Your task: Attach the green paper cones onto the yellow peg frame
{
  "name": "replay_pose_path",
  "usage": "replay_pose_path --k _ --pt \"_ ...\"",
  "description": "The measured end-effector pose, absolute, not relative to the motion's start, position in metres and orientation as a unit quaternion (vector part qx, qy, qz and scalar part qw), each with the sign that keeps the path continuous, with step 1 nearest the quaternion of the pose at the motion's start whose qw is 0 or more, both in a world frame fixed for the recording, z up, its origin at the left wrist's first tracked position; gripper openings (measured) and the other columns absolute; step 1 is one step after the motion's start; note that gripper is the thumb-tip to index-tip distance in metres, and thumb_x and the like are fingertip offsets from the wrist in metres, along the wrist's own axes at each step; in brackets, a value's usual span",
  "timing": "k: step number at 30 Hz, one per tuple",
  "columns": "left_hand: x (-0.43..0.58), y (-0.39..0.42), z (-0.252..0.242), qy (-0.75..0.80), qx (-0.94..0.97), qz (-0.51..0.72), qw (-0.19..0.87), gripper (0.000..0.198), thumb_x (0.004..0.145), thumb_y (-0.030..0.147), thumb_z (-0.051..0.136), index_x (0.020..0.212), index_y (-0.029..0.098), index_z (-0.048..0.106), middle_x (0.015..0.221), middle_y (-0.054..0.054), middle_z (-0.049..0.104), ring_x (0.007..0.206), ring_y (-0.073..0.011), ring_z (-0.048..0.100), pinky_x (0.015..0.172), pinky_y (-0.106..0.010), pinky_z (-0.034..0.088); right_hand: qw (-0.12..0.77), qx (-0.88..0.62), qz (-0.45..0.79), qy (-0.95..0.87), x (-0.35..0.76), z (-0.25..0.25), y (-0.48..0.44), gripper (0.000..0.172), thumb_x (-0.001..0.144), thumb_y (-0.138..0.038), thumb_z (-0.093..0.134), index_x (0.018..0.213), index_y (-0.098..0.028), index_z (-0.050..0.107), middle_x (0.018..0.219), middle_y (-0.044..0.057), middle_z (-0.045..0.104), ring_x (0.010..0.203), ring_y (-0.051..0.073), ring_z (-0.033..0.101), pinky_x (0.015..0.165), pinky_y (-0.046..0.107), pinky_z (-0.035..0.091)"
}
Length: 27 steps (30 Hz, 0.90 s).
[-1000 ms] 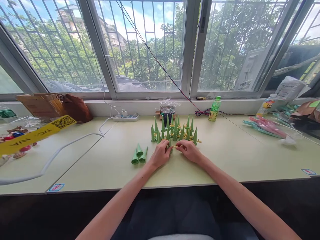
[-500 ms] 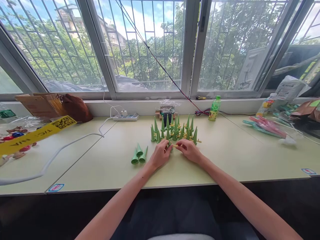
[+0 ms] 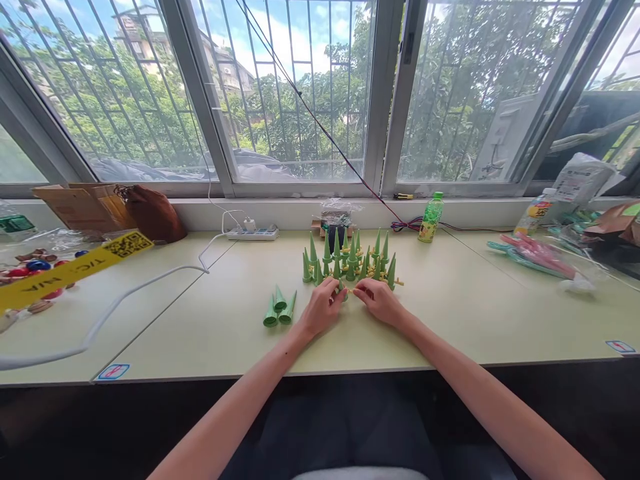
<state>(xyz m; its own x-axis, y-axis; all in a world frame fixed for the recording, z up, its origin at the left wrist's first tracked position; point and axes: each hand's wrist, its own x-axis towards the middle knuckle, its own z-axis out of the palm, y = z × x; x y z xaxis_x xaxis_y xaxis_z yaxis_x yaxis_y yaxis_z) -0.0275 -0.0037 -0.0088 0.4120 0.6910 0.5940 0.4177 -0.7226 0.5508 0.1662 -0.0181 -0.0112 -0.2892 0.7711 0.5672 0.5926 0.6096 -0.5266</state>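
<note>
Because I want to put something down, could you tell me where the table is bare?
A wide free patch lies between the right forearm and the pink plastic. Another lies between the white cable and the three loose green cones. It is crowded just beyond the left hand and right hand, where standing green cones cluster.

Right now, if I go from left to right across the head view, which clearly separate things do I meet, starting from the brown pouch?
Brown pouch → three loose green cones → left hand → right hand → green-capped bottle → pink and teal plastic packaging.
</note>
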Motion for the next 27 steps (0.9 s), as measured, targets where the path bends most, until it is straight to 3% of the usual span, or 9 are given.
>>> replay_pose_path --k 8,13,16,27 --pt "-0.0285 -0.0052 -0.0079 0.326 0.830 0.422 0.164 0.021 0.094 0.030 0.047 0.080 0.017 0.053 0.085 -0.003 0.055 0.064 -0.0102 0.051 0.056 -0.023 0.044 0.405 -0.430 0.118 -0.798 0.1668 -0.0111 -0.0175 0.040 0.099 -0.037 0.039 0.069 -0.017 0.055 0.063 0.001 0.057 0.057 0.014 0.048 0.058 0.026 0.035" --pt "-0.0281 -0.0044 -0.0080 0.338 0.822 0.432 0.152 0.021 0.094 0.031 0.047 0.080 0.017 0.054 0.080 -0.002 0.052 0.064 -0.0107 0.049 0.056 -0.023 0.043 0.425 -0.425 0.147 -0.786 0.1664 -0.0077 -0.0207 0.024 0.095 -0.039 0.050 0.092 -0.017 0.061 0.074 0.002 0.063 0.055 0.012 0.047 0.057 0.025 0.039" --pt "-0.0279 -0.0042 -0.0078 0.337 0.822 0.433 0.152 0.022 0.094 0.031 0.047 0.080 0.017 0.055 0.080 -0.002 0.053 0.064 -0.0106 0.050 0.057 -0.023 0.044 0.433 -0.418 0.149 -0.785 0.1669 -0.0083 -0.0206 0.024 0.091 -0.039 0.056 0.100 -0.017 0.061 0.081 0.003 0.064 0.056 0.012 0.047 0.058 0.026 0.042" --pt "-0.0288 -0.0053 -0.0072 0.325 0.829 0.429 0.149 0.019 0.094 0.027 0.047 0.080 0.017 0.054 0.080 -0.003 0.054 0.063 -0.0106 0.049 0.055 -0.023 0.043 0.414 -0.412 0.126 -0.801 0.1667 -0.0099 -0.0194 0.024 0.095 -0.034 0.049 0.085 -0.018 0.063 0.072 0.003 0.061 0.060 0.014 0.049 0.060 0.027 0.040"
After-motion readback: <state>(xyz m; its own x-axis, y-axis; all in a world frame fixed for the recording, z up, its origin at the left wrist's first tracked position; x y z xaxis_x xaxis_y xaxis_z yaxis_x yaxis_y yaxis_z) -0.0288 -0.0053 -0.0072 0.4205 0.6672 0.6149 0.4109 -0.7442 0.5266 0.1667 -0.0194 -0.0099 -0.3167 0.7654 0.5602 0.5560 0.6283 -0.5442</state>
